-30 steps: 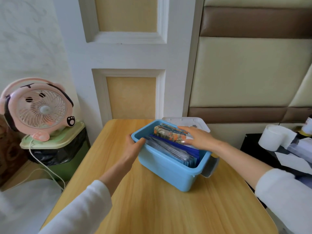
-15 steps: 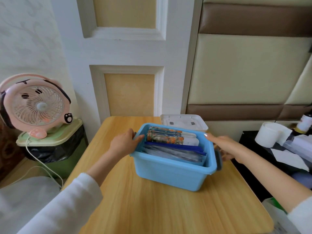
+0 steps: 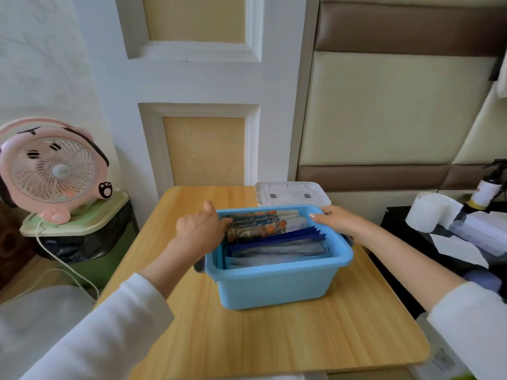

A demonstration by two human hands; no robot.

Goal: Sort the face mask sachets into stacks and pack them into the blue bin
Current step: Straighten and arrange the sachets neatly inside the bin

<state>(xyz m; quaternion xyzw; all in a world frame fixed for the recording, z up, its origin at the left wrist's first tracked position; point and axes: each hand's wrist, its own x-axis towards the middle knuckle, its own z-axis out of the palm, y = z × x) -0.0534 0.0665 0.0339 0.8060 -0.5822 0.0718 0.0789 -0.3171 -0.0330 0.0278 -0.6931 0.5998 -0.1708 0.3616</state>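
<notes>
Presently the blue bin (image 3: 274, 281) sits mid-surface (image 3: 274, 338), with face mask sachets (image 3: 274, 242) standing in rows inside. The left grip (image 3: 199, 231) reaches over its left rim, fingers loose, tips against the sachets. The right grip (image 3: 338, 220) lies flat, spread, on the far right rim. A white lid (image 3: 290, 194) rests at the far edge.

We have swung the blue bin (image 3: 274, 283) from skewed to square with the table (image 3: 274, 341). Our left hand (image 3: 199, 231) has slipped from the 9 o'clock rim onto the sachets (image 3: 263, 231), while our right hand (image 3: 338, 219) has left them for the 2 o'clock corner.
</notes>
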